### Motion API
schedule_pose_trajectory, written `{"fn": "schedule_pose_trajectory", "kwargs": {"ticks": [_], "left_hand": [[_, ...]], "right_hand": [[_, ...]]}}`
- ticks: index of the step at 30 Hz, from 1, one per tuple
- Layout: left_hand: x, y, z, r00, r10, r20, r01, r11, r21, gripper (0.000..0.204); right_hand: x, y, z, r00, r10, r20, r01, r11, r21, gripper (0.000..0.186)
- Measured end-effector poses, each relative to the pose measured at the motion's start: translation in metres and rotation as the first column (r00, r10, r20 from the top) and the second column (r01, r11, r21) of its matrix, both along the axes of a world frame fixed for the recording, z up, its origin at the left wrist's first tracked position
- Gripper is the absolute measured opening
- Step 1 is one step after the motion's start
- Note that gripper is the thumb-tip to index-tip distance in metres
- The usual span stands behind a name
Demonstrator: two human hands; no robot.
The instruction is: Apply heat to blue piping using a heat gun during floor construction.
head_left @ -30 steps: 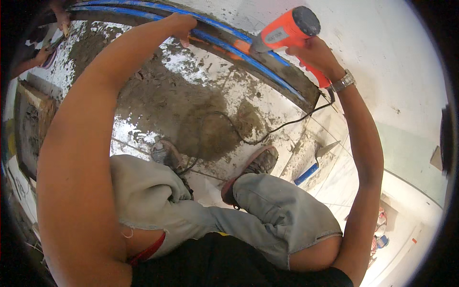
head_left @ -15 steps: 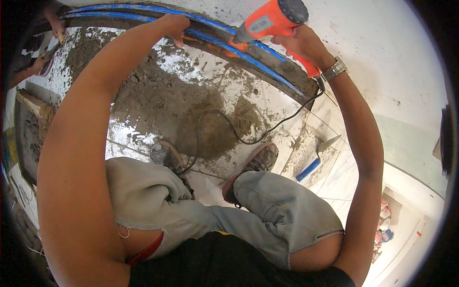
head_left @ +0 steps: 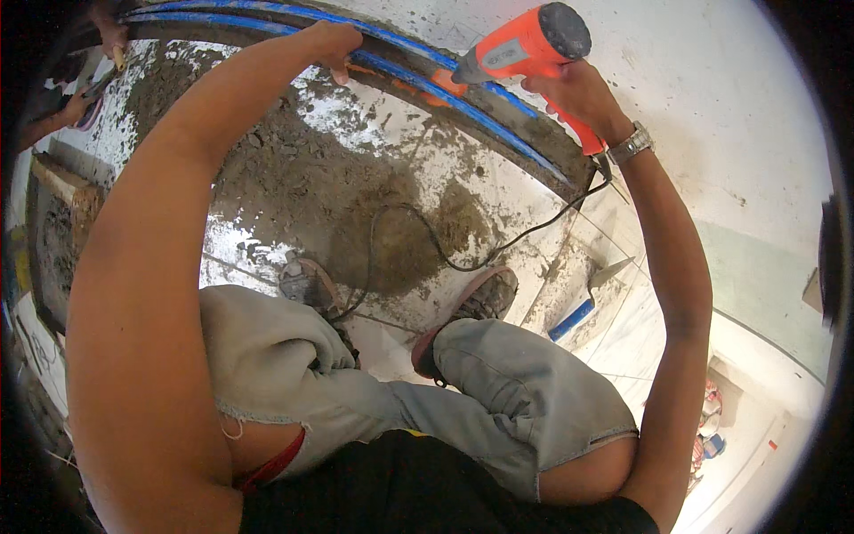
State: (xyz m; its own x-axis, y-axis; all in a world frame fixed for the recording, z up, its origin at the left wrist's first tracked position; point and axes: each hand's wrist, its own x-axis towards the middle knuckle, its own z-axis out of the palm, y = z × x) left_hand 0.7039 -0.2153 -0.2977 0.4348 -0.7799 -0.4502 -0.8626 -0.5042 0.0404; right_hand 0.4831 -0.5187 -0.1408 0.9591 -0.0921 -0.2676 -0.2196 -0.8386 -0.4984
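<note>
My right hand [head_left: 574, 89] is wrapped round the handle of an orange heat gun [head_left: 525, 46] with a dark rear end. Its nozzle points left and down at the blue pipes, close to an orange patch beside them. My left hand [head_left: 334, 44] is closed on the lower blue pipe [head_left: 405, 73], left of the nozzle; most of its fingers are hidden. A second blue pipe [head_left: 391, 37] runs just behind, along the wall. From the gun's handle a black cord [head_left: 511, 238] trails over the floor towards my feet.
Grey mortar [head_left: 294, 182] is spread over the white tiles. A blue-handled trowel [head_left: 574, 319] lies right of my right foot. At the far left are another person's hands [head_left: 111, 34], near a wooden-edged trough [head_left: 67, 182]. A white wall [head_left: 712, 107] rises behind the pipes.
The heat gun has shifted slightly right and down with my right hand. My left hand stays at the pipe.
</note>
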Motion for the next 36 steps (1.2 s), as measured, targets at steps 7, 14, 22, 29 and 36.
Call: {"fn": "schedule_pose_trajectory", "kwargs": {"ticks": [7, 14, 22, 29, 36], "left_hand": [[0.004, -0.003, -0.006, 1.000, -0.010, 0.003, 0.010, 0.998, 0.061, 0.069], [0.000, -0.004, 0.002, 1.000, 0.006, 0.012, -0.007, 0.998, 0.062, 0.069], [-0.002, 0.001, -0.006, 1.000, 0.019, 0.025, -0.020, 0.999, 0.041, 0.063], [0.000, -0.004, 0.003, 1.000, 0.001, 0.013, -0.001, 1.000, 0.014, 0.064], [-0.001, 0.000, 0.000, 0.999, 0.021, 0.030, -0.021, 1.000, 0.003, 0.059]], "right_hand": [[0.003, 0.000, 0.003, 0.999, 0.044, -0.030, -0.043, 0.999, 0.024, 0.041], [0.004, 0.003, 0.010, 0.997, 0.079, -0.024, -0.077, 0.995, 0.070, 0.044], [0.006, 0.007, 0.000, 0.997, 0.070, -0.028, -0.070, 0.997, -0.020, 0.043], [0.011, 0.008, 0.004, 0.995, 0.082, 0.059, -0.085, 0.995, 0.057, 0.040], [0.019, 0.017, 0.002, 0.997, 0.077, -0.003, -0.077, 0.997, 0.032, 0.045]]}}
